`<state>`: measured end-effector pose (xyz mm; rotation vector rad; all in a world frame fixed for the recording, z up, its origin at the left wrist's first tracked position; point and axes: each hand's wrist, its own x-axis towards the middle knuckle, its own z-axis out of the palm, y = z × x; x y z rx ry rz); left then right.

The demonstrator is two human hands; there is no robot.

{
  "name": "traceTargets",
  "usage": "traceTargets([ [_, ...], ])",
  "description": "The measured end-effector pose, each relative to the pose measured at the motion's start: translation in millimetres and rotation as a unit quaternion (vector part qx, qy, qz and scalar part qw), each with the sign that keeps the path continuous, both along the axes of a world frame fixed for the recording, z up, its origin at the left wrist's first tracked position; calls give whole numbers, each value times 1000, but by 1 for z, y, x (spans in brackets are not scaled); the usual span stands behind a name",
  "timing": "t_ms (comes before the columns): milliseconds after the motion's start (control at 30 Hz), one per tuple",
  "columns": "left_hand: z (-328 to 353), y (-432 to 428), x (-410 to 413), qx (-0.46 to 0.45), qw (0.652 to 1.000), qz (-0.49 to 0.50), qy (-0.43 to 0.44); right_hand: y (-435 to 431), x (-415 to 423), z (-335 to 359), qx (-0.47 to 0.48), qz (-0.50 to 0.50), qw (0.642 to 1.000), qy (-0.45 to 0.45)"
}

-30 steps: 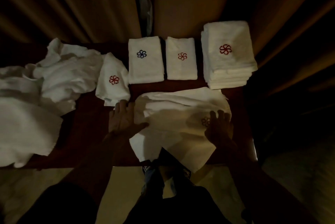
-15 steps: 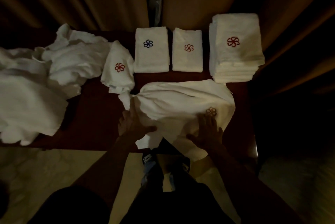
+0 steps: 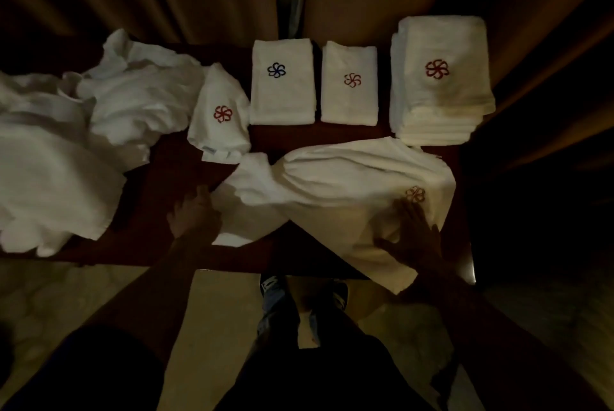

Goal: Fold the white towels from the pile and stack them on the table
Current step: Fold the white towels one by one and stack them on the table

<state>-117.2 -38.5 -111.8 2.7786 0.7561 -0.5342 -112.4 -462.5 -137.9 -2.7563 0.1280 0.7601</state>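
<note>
A half-folded white towel [image 3: 349,178] with a red flower logo lies across the near right of the dark table [image 3: 159,211], and one corner hangs over the front edge. My left hand [image 3: 194,216] is at the towel's left end and holds its edge; the cloth hides my thumb. The fingers of my right hand [image 3: 412,234] are spread flat, pressing the towel just below the logo. A pile of unfolded towels [image 3: 83,131] covers the table's left side. A tall stack of folded towels [image 3: 442,85] stands at the back right.
Two small folded towels, one with a blue logo [image 3: 282,81] and one with a red logo [image 3: 350,85], lie at the back centre. A loosely folded towel [image 3: 221,118] leans beside the pile. Curtains hang behind the table. My feet [image 3: 304,294] are below the front edge.
My left hand has moved left, drawing the towel's left end out along the table. My right hand has slid right and nearer, staying flat under the logo.
</note>
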Motion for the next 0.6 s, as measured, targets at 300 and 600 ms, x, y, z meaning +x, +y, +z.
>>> traceTargets([
  [300, -3, -20, 24, -62, 971, -183, -143, 38, 7, 14, 10, 26, 999, -18],
  [600, -24, -46, 5, -66, 967, -228, -88, 40, -1, -4, -16, 54, 997, 47],
])
